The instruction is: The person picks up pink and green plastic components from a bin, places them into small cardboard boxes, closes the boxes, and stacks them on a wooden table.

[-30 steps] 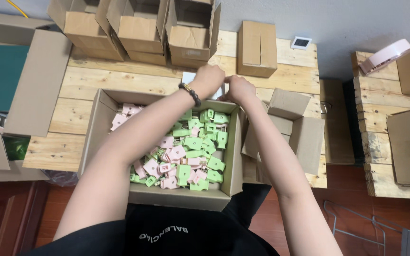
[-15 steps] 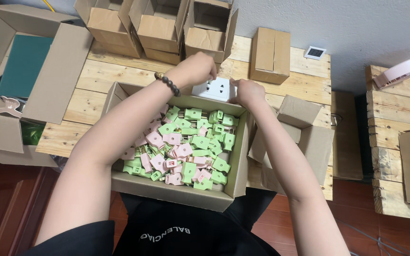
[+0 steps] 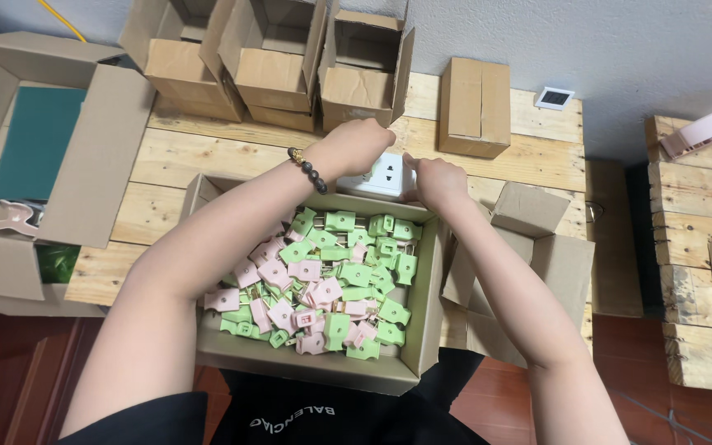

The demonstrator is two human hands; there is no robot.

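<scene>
A cardboard box [image 3: 426, 297] in front of me is full of several green and pink plug adapters [image 3: 323, 280]. Just beyond its far edge lies a white power strip [image 3: 382, 176] on the wooden table. My left hand [image 3: 358, 142], with a bead bracelet on the wrist, rests closed over the strip's left end. My right hand [image 3: 436, 180] grips the strip's right end. Whether either hand also holds a small plug is hidden by the fingers.
Three open cardboard boxes [image 3: 278, 62] stand at the table's back, with a closed small box [image 3: 475, 107] to their right. A large open box [image 3: 84, 156] with a green item sits at left. An empty open box [image 3: 537, 264] lies at right. More boxes and pallet wood are far right.
The view has shifted so the boxes sit lower and to the right. Both hands have stayed at the power strip, which is now more visible between them.
</scene>
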